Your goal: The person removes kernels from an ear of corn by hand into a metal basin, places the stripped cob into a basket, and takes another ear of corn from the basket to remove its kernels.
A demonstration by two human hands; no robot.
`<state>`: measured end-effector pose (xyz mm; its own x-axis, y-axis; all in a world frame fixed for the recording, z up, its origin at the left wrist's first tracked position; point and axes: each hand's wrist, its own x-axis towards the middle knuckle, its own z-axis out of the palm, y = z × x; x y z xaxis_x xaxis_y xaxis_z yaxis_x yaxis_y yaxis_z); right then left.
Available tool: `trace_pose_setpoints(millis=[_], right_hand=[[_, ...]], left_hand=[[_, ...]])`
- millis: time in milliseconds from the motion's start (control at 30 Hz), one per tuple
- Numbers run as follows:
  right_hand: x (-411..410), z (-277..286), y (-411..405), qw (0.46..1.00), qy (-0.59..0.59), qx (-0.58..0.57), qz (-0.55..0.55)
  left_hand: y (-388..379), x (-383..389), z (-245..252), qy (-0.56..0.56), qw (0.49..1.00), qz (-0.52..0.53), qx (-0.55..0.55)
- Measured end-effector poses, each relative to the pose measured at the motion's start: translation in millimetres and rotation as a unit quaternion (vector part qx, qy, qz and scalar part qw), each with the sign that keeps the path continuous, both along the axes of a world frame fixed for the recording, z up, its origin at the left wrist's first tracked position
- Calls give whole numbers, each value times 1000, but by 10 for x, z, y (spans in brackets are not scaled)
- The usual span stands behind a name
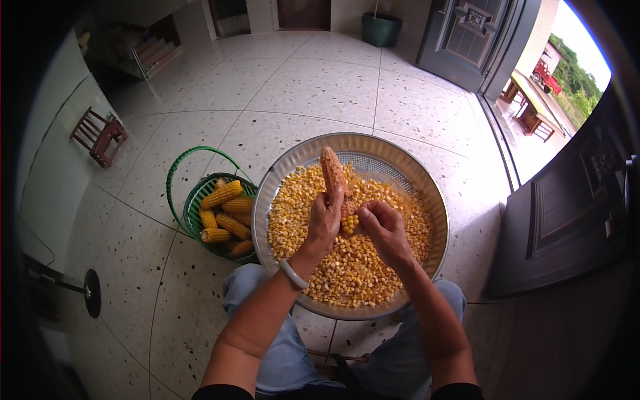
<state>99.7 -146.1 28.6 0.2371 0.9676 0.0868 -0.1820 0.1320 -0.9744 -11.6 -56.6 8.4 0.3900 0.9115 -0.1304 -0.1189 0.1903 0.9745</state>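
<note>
My left hand (326, 215) grips a mostly stripped corn cob (332, 172), its bare reddish core pointing away from me. A small patch of yellow kernels (349, 224) is left at the cob's near end. Beside that patch is my right hand (384, 227), fingers curled and thumb towards the kernels; I cannot tell whether it touches them or holds any. Both hands are above a wide round metal basin (262, 200) with a perforated bottom. Loose corn kernels (357, 275) cover much of it. A mesh-like round piece (387, 181) lies partly under kernels at the far right.
A green handled basket (192, 205) with several unshelled corn cobs (234, 226) stands left of the basin. A dark door leaf (565, 225) is at right, another (465, 40) farther back. A small wooden chair (102, 136) and a round black stand base (92, 293) are at left.
</note>
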Motion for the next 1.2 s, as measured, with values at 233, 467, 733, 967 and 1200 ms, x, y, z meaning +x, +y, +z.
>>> trace_pose_setpoints(millis=[233, 467, 733, 967, 1200], right_hand=[[-132, -112, 56, 992, 113, 17, -58], [123, -128, 167, 960, -98, 81, -250], [60, 108, -29, 1000, -16, 8, 22], [2, 41, -27, 993, -115, 10, -20], [49, -37, 0, 990, -118, 35, -74]], left_hand=[[53, 3, -42, -63, 998, -12, -30], [23, 5, -14, -92, 993, -29, -68], [59, -4, -80, -47, 998, -20, -34], [101, -1, -194, -31, 998, 28, -41], [31, -41, 40, -92, 990, -26, -103]])
